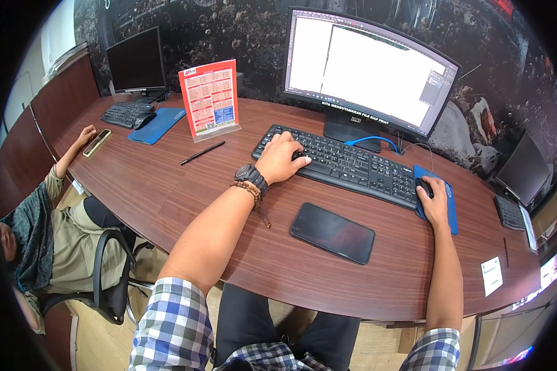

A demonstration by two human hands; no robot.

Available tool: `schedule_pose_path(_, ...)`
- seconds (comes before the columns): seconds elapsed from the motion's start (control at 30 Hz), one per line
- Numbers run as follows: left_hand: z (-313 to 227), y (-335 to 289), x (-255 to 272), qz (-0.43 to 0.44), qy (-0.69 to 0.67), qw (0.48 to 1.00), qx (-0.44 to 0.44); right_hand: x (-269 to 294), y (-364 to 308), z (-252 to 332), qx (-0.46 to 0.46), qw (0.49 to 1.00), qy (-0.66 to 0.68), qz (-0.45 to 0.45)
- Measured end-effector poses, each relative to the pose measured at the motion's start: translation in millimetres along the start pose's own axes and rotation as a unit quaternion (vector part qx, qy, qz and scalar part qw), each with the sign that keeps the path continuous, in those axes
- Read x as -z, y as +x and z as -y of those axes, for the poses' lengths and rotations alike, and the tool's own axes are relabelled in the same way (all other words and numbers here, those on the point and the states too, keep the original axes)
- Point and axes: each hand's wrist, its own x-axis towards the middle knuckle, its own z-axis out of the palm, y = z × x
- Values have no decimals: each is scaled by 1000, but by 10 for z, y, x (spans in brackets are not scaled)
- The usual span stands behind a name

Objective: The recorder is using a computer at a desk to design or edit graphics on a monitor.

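Observation:
My left hand rests on the left end of a black keyboard, fingers spread over the keys. A dark watch and a beaded bracelet circle that wrist. Over at the keyboard's right end, my right hand is wrapped round a black computer mouse, which sits on a blue mouse pad. Behind the keyboard stands a monitor, its lit screen showing a mostly white window. A black smartphone lies on the desk between my forearms.
On the wooden desk are a black pen and an upright red-and-white sign. To the left, a person sits by a phone, a second keyboard and a dark monitor. A paper slip lies at right.

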Motion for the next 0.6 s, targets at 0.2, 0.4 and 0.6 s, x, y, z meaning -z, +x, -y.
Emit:
schedule_pose_path(0.2, 3, -5, 0, 6, -2, 1000, 3, 6, -7, 22, -3, 1000, 3, 3)
schedule_pose_path(0.4, 5, -4, 0, 1, -1, 1000, 0, -1, -1, 3, 2, 1000, 3, 1)
schedule_pose_path(0.6, 13, -6, -10, -5, -4, 1000, -7, 3, -1, 6, 3, 1000, -2, 0)
